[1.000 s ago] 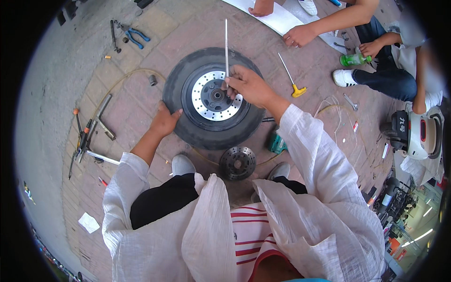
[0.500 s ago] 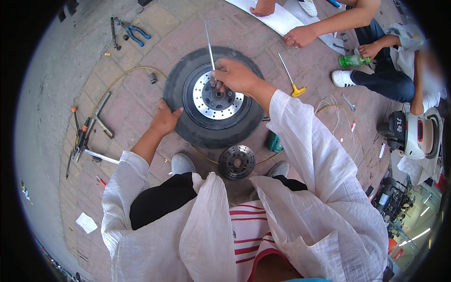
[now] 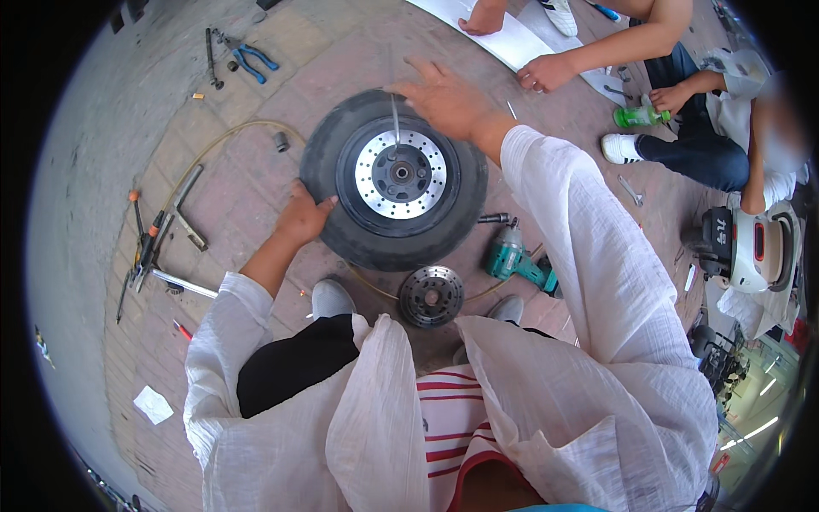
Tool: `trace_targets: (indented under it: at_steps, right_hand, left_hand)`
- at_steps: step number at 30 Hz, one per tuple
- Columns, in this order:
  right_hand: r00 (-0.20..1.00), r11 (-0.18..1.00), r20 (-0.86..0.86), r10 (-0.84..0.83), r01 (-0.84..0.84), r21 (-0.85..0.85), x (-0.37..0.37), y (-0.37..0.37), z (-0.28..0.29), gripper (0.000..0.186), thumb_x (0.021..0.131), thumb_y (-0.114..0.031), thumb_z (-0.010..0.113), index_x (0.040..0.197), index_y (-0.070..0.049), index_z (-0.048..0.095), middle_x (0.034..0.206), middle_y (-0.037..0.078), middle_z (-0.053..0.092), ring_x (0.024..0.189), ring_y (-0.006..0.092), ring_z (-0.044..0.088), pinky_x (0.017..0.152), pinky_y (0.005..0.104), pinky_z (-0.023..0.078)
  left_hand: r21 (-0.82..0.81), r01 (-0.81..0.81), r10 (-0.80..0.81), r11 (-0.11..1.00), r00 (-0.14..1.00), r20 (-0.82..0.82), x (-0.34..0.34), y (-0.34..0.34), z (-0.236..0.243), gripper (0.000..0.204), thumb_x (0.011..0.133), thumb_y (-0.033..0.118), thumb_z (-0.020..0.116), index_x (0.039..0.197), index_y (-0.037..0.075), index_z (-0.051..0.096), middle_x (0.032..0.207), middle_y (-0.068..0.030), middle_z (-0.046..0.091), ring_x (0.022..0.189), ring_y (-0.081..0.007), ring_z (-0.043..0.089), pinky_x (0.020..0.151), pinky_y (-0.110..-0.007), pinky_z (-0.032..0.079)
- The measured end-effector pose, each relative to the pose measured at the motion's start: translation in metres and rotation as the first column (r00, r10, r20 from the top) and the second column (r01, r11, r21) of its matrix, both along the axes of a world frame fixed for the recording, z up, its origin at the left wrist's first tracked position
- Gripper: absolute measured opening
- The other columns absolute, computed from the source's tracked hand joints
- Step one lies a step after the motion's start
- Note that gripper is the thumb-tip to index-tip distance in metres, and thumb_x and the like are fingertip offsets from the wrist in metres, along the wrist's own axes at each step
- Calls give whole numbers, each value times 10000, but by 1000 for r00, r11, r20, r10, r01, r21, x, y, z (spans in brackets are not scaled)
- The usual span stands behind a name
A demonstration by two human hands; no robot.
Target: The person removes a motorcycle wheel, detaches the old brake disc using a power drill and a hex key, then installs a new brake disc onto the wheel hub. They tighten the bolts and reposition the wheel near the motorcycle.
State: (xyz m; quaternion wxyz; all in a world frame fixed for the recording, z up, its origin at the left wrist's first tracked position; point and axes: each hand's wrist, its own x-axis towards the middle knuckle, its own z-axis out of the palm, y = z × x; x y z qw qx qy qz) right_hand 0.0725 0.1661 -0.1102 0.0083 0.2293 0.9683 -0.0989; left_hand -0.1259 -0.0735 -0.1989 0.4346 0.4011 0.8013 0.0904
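Note:
A black tyre (image 3: 341,230) on its wheel lies flat on the paving in front of me, with a silver drilled brake disc (image 3: 375,197) on top. My left hand (image 3: 302,217) rests on the tyre's left side, thumb on the rubber and fingers partly hidden at its edge. A thin metal rod (image 3: 396,121), like a hex key, stands with its lower end at the disc's inner bolts. Over the tyre's upper right, my right hand (image 3: 450,100) has its fingers spread, a fingertip close to the rod's top; whether they touch I cannot tell.
A second brake disc (image 3: 432,296) lies between my shoes, with a teal power drill (image 3: 510,256) to its right. Blue-handled pliers (image 3: 252,64) and a metal frame tool (image 3: 149,243) lie left. A co-worker's hand (image 3: 547,72) and a green bottle (image 3: 641,116) are at upper right.
My right hand has let go of the rod and moved up and right, fingers opening. The rod now looks shorter and more upright. My left hand keeps its place on the tyre.

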Motion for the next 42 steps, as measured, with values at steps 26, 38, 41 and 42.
trace_targets:
  at_steps: [26, 38, 41, 42]
  right_hand:
    - [995, 999, 98, 31, -31, 4, -30, 38, -15, 285, 944, -325, 472, 1021, -108, 640, 963, 129, 676, 927, 334, 641, 795, 452, 495]
    - [839, 792, -75, 538, -534, -295, -49, -122, 2, 189, 871, -297, 549, 915, -123, 608, 735, 89, 652, 601, 292, 645, 538, 423, 503]
    - [952, 951, 245, 181, -106, -291, -110, -61, 25, 314, 847, -248, 466, 872, -62, 717, 901, 175, 705, 849, 347, 685, 712, 465, 531]
    - [932, 965, 265, 249, -216, -146, -99, -23, 12, 323, 876, -264, 452, 906, -87, 721, 938, 149, 708, 853, 345, 681, 738, 476, 522]
  left_hand:
    - [-12, -426, 326, 905, 674, 663, 4, -40, 6, 1052, 826, 221, 741, 1539, 139, -28, 1333, -180, 497, 989, -226, 592, 678, -310, 499]
    - [-90, -472, 392, 877, 596, 701, 2, -45, -2, 1042, 823, 154, 740, 1543, 141, -13, 1354, -141, 482, 1105, -219, 540, 813, -337, 498]
    - [-104, -491, 410, 865, 573, 709, 7, -45, 4, 1028, 838, 132, 723, 1543, 131, -26, 1359, -148, 473, 1138, -224, 522, 899, -351, 470]
    - [-117, -467, 404, 876, 582, 706, 8, -39, 9, 1028, 839, 129, 721, 1542, 125, -29, 1370, -153, 462, 1149, -228, 518, 915, -354, 463]
